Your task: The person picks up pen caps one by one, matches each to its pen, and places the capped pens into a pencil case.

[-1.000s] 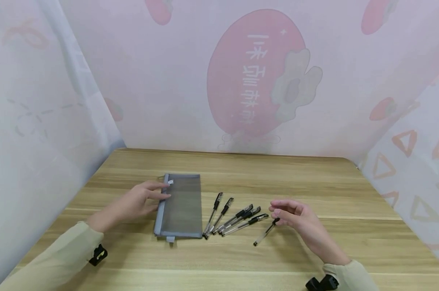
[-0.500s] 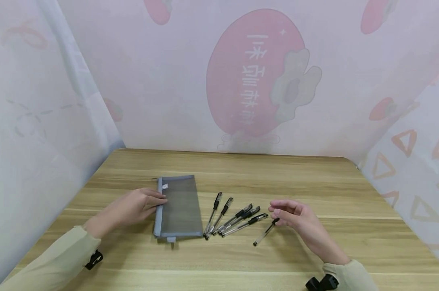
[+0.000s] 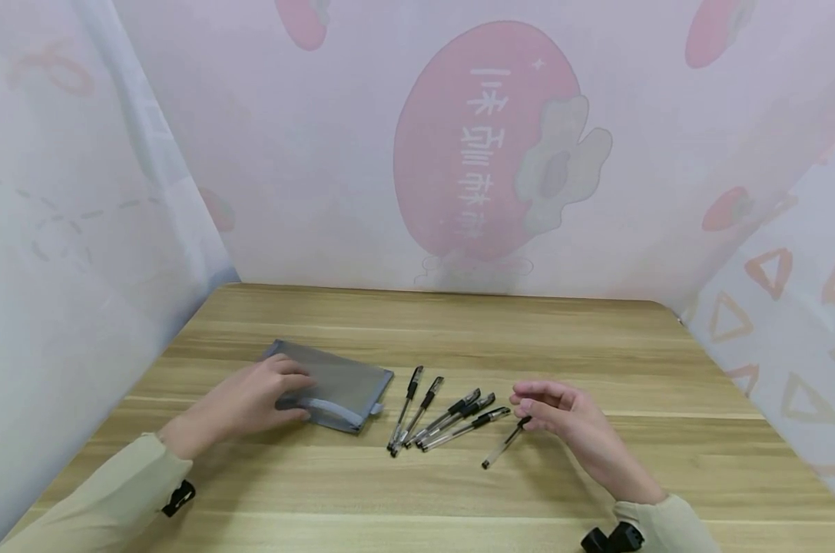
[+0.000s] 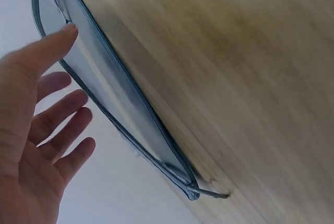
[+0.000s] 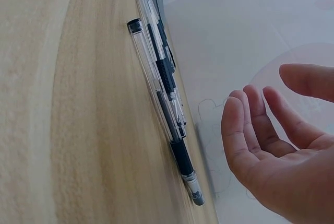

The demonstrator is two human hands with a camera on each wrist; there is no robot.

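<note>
Head view: the left hand (image 3: 258,393) overlaps the grey pouch (image 3: 344,380), which lies at its 3 o'clock on the table (image 3: 431,499). Five pens (image 3: 452,415) lie at the pouch's 3 o'clock. The right hand (image 3: 578,434) holds nothing; a sixth pen (image 3: 504,445) lies at its 9 o'clock.

Left wrist view: pouch mouth parted; thumb across it, fingers relaxed, thumb-to-finger gap wide.

Right wrist view: fingers loosely curved, thumb spaced away.
</note>
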